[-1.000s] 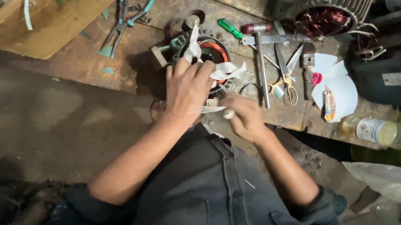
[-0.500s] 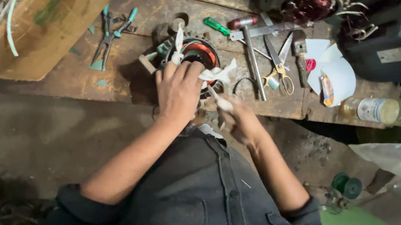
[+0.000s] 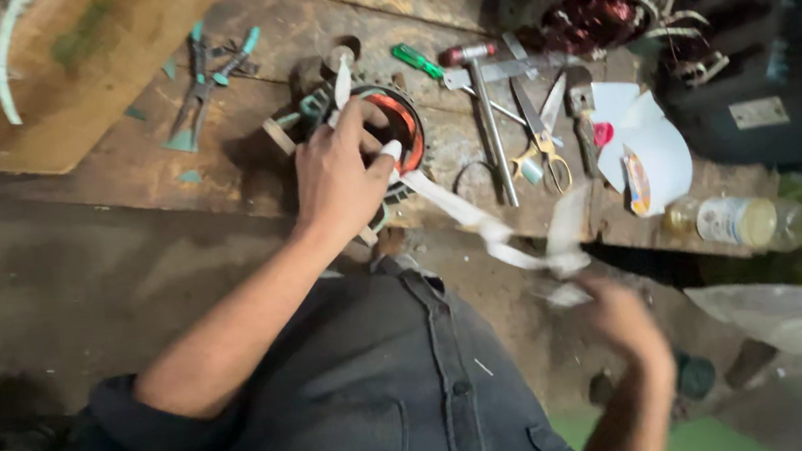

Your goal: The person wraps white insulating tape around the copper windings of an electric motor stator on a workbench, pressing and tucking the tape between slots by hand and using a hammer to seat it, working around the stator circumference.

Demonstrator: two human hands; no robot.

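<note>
I hold the stator, a round core with copper-coloured winding, flat on the wooden bench under my left hand. The fingers are spread and pressed down over its rim and bore; the hand is closed on nothing, it only pins the core in place. A white strip (it looks like insulating tape or paper) runs from beside the left thumb, off the bench edge and down to my right hand. That hand is blurred with motion, so I cannot tell whether it pinches the strip's end or is open just beneath it.

To do this step well, in my judgement:

1. Keep the left palm bearing straight down, so the core does not tilt or slide towards the bench edge.
2. Draw the strip in line with the point where it leaves the winding; a sideways pull risks tearing it or dragging the copper wire.
3. Keep the pull steady, not jerked.

Near the core, to its right, lie a hammer, scissors and a green-handled screwdriver; teal-handled pliers lie to its left, well apart. None touch the strip.
</note>
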